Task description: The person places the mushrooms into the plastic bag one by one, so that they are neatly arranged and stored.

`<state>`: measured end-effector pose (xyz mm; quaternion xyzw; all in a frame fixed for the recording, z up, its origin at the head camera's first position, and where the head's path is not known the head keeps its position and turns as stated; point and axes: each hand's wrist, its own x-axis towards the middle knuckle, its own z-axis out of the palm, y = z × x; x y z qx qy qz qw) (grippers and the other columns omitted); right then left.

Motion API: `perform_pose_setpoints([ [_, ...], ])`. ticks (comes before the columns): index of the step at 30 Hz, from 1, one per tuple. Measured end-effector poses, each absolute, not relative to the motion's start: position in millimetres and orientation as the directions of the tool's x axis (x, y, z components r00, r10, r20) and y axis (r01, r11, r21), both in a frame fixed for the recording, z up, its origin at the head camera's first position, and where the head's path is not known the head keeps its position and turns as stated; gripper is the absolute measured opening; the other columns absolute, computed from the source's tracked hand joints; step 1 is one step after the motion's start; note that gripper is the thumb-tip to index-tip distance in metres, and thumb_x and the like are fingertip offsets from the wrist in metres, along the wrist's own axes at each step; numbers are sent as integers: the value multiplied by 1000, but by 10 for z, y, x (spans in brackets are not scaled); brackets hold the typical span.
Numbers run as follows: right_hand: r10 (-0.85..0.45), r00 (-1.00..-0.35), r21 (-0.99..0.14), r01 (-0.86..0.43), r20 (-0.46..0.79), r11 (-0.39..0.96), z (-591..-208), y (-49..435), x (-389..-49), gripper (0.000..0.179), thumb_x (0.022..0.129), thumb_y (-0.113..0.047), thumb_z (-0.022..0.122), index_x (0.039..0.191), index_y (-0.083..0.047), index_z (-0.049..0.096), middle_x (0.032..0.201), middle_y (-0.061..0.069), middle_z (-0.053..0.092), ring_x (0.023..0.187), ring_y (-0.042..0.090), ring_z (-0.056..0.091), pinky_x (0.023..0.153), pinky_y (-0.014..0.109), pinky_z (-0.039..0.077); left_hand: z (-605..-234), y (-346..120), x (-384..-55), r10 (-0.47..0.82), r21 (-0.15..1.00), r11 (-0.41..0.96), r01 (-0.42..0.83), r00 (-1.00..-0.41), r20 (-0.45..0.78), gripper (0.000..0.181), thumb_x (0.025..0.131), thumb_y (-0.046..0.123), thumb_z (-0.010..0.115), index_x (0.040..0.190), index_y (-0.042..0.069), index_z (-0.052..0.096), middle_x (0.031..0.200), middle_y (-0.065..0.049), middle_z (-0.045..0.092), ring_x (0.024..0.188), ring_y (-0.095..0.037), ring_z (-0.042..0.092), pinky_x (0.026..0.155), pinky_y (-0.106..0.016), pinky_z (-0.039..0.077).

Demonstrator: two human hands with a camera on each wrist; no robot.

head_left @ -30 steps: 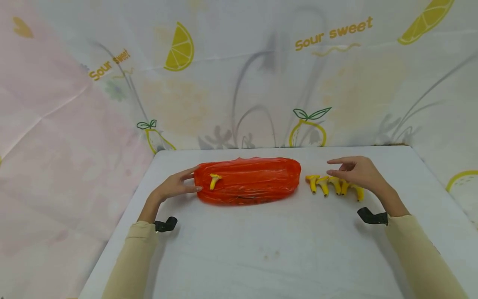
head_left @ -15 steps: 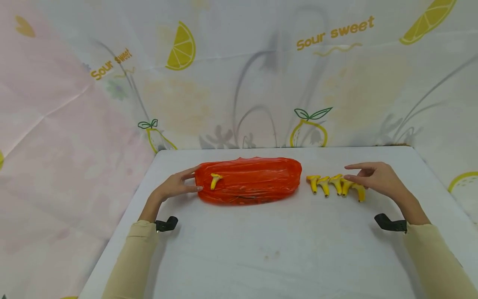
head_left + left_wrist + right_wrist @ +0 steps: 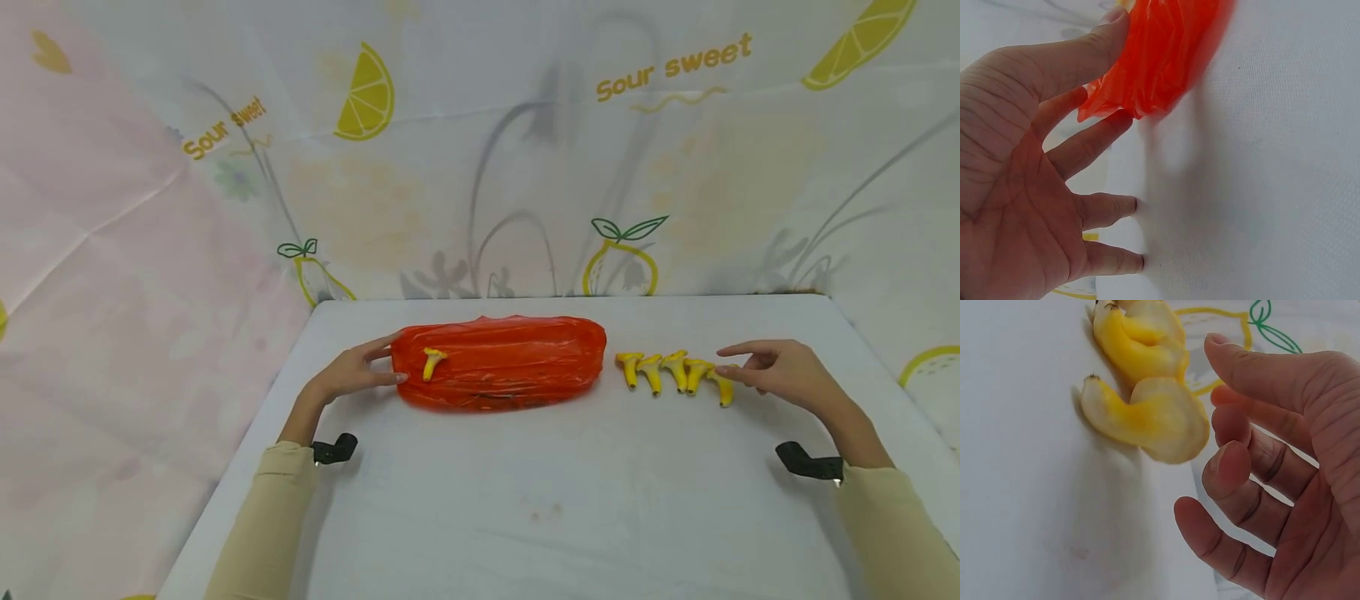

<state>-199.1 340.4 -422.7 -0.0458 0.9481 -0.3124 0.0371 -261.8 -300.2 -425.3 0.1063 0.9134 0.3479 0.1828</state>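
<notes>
A glossy red plastic bag (image 3: 510, 358), long and rounded, lies flat towards the back of the table. One yellow chanterelle mushroom (image 3: 432, 363) is on its left part. My left hand (image 3: 352, 372) holds the bag's left end between thumb and fingers; in the left wrist view two lower fingers stay off the red plastic (image 3: 1163, 56). To the bag's right, several more chanterelles (image 3: 675, 367) form a row. Above the rightmost chanterelle (image 3: 1147, 422) my right hand (image 3: 787, 375) hovers with loosely bent fingers and nothing in its grasp. A gap separates them in the right wrist view.
The white table (image 3: 540, 500) reaches back to a fabric backdrop (image 3: 480, 167) printed with lemons and words. Each wrist wears a black camera mount, the left mount (image 3: 335, 448) and the right mount (image 3: 810, 461).
My right hand has moved rightward and slightly nearer along the row, uncovering more chanterelles and ending by the last one. The left hand, the bag and the chanterelle on it keep their places.
</notes>
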Motion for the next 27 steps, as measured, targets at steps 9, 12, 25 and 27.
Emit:
perform_pose_setpoints([
  [9, -114, -989, -568, -38, -98, 822, -4275, 3481, -1961, 52, 88, -43, 73, 121, -3, 68, 75, 1, 65, 60, 16, 54, 54, 28, 36, -4234, -2994, -2611, 311, 674, 737, 55, -913, -266, 89, 83, 49, 75, 157, 30, 28, 153, -16, 38, 140, -43, 30, 101, -67, 36],
  [12, -106, -990, -564, -35, -93, 825, -4294, 3506, -1960, 50, 88, -41, 73, 120, -2, 68, 77, 1, 65, 61, 16, 55, 54, 28, 38, -4250, -2997, -2623, 316, 676, 734, 58, -911, -265, 90, 83, 49, 75, 157, 30, 27, 154, -16, 38, 141, -42, 30, 101, -67, 36],
  [25, -106, -991, -577, -40, -81, 816, -4329, 3531, -1964, 37, 89, -30, 72, 113, -2, 69, 76, 1, 63, 62, 17, 56, 52, 28, 41, -4240, -2995, -2623, 324, 678, 731, 69, -911, -256, 88, 85, 47, 74, 157, 30, 27, 155, -15, 37, 142, -42, 28, 102, -67, 35],
  [27, -113, -990, -576, -43, -86, 816, -4329, 3532, -1971, 37, 89, -30, 72, 113, -2, 68, 76, 1, 64, 62, 16, 55, 52, 28, 41, -4240, -2994, -2621, 322, 678, 732, 68, -911, -256, 88, 85, 47, 74, 157, 31, 27, 155, -15, 36, 142, -42, 28, 102, -67, 35],
])
